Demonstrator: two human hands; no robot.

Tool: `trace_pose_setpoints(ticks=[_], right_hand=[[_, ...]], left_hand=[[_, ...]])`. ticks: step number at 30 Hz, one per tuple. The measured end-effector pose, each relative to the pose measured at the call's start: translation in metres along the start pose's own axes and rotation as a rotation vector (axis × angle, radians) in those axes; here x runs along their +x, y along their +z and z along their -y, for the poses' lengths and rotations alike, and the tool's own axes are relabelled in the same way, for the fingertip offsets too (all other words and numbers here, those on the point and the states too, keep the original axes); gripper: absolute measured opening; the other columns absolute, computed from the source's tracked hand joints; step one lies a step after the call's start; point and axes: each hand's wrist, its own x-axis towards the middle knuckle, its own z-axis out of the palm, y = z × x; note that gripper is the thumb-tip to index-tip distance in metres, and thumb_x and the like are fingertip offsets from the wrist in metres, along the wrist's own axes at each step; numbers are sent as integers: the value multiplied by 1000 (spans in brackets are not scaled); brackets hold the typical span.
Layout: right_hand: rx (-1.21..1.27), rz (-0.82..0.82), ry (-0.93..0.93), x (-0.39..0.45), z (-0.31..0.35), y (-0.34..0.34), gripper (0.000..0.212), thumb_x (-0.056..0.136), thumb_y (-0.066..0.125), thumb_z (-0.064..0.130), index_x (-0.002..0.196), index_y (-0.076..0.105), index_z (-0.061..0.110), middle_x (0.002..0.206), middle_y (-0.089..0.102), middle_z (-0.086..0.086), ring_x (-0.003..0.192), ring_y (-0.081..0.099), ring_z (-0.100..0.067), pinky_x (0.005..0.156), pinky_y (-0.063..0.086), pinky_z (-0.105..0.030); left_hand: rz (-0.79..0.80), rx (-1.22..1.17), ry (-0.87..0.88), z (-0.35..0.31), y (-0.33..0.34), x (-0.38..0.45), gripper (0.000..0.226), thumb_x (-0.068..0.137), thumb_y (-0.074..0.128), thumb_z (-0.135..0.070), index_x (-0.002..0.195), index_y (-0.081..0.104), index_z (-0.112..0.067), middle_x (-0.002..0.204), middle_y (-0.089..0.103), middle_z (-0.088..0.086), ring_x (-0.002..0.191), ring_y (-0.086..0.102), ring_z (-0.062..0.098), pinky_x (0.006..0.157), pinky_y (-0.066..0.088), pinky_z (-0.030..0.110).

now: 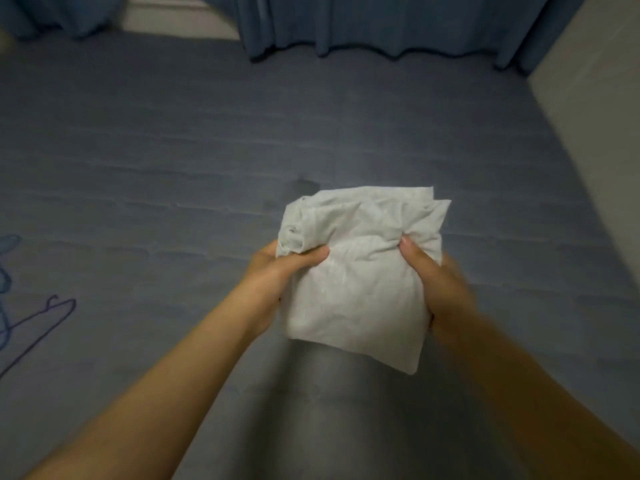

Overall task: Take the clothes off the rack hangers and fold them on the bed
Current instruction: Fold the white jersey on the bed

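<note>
A: Start nearest you. What are your two hands doing?

B: Both hold one white garment [360, 271], already folded into a thick, small packet. Your left hand [277, 275] grips its left edge, thumb laid over the top and the fingers [273, 245] curled underneath. Your right hand [440, 289] takes the right edge the same way, thumb pressed into the cloth where it puckers.

A: Why grip from both sides?

B: You are probably keeping the layers from sliding open. The packet looks raised above the bed [173, 168] rather than lying on it, with its lower corner hanging free toward the bed's near edge. I judge you are either squaring the last fold or about to set it down.

A: And the count?

B: One garment, two hands, no stack of finished clothes in view. At the bed's left edge you have thin blue wire shapes [45, 317]; they look like hangers, at least one, but they are partly cut off, so I cannot count them.

A: Farther out?

B: The bed's grey-blue cover runs flat to its far edge. Beyond that hang blue curtains [381, 22], two panels with a pale gap between them toward the far left corner. A pale wall [595, 98] runs along the right edge.
</note>
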Motion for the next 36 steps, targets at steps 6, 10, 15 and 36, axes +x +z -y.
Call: trace_pose_setpoints(ticks=[6,10,15,36], right_hand=[[126,12,-304,-109,174,-64,33,72,66,43,102,64,30,96,73,7,84,70,-9,65,55,-25],[101,26,-473,-195,267,-123,58,64,67,51,116,62,26,105,72,3,94,69,-15,76,54,-33],[69,-141,-699,-335,343,-203,51,65,58,61,106,63,31,95,73,11,86,70,-6,68,55,-25],[-18,-1096,-1045,-673,355,-277,11,90,56,40,91,62,31,90,67,15,73,66,6,57,50,-11]], left_hand=[[-10,70,338,-162,86,-95,31,65,72,-45,92,68,-30,98,72,-8,93,67,11,82,53,31],[112,23,473,-246,152,-165,33,72,68,-54,97,67,-33,101,71,-10,94,67,11,84,53,33],[165,-30,703,-327,246,-284,15,78,68,-49,84,65,-35,88,70,-14,83,66,4,73,52,23],[842,-85,893,-403,385,-513,25,81,69,-36,82,60,-13,82,63,4,76,60,16,73,54,37]])
